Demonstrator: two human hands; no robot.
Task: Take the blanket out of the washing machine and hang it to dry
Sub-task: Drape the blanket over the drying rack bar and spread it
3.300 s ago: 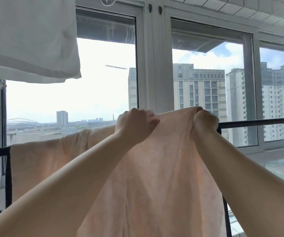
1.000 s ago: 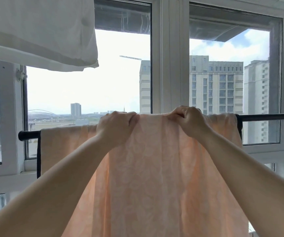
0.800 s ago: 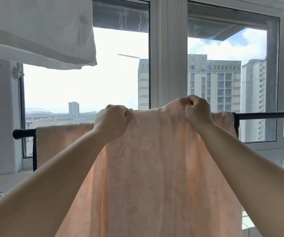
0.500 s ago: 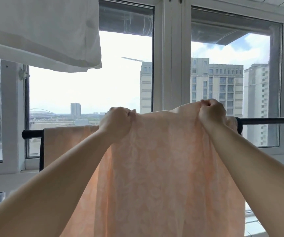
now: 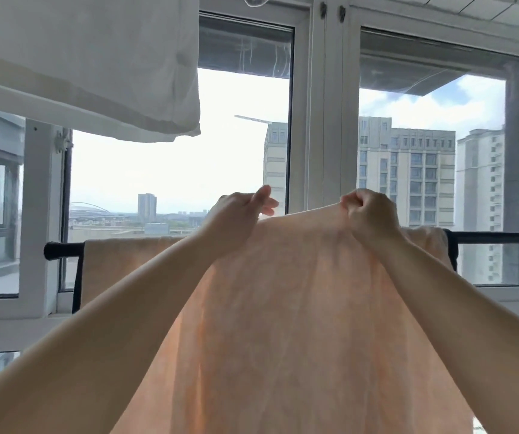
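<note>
A peach-coloured blanket (image 5: 298, 324) with a faint leaf pattern hangs over a black drying rail (image 5: 499, 238) in front of the windows. Its top edge is lifted above the rail between my hands. My right hand (image 5: 369, 216) is closed tight on that edge. My left hand (image 5: 239, 219) is at the edge farther left, thumb and fingertips loosened and partly raised off the cloth, lower fingers still against it. The rail behind the raised cloth is hidden. More of the blanket lies over the rail to the left (image 5: 133, 261).
A white cloth (image 5: 79, 57) hangs overhead at the upper left. The rail's left end (image 5: 54, 250) and a black upright (image 5: 77, 286) stand near a white window frame (image 5: 327, 120). Glass panes and a sill run behind the rail.
Both hands have lifted the blanket's top edge higher above the rail. My left hand's fingers have loosened from a full fist. The view has tilted up slightly.
</note>
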